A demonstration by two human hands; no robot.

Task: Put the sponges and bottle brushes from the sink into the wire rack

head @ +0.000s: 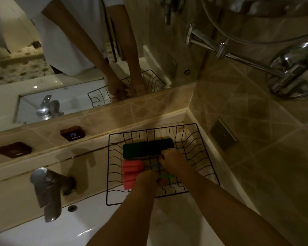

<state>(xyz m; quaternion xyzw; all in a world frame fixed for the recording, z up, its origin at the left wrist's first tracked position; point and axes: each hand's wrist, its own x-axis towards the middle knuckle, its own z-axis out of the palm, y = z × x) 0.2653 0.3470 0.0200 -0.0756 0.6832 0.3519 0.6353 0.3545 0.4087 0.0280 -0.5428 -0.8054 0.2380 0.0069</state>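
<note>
Two bare forearms reach forward from the bottom edge, over the corner of a white sink [43, 228] and into a black wire rack [112, 174] that sits on the pale counter [89, 166] to the right of the basin. A chrome faucet [46, 190] stands at the sink's back edge, left of the rack.

The left hand [146, 181] is inside the near half of the rack, fingers curled downward. Just left of it, touching or nearly touching, are the pink foam heads of bottle brushes [131, 174], lying on the rack floor. The dim light hides whether this hand has closed around a handle.

The right hand [172, 161] is slightly farther in, fist-like with knuckles up, over the middle of the rack. A thin blue-green handle [152, 165] runs from the pink foam toward it, and a spot of green shows between the two hands. Whether its fingers pinch that handle cannot be made out.

Beyond the hands, two dark green sponges [148, 149] lie flat side by side against the rack's far section, the right one partly under the right hand's knuckles.

Farther back, a tiled ledge holds two dark red trays [14, 150], one marked "COLD". Above it a mirror [60, 86] reflects the arms and the rack.
</note>
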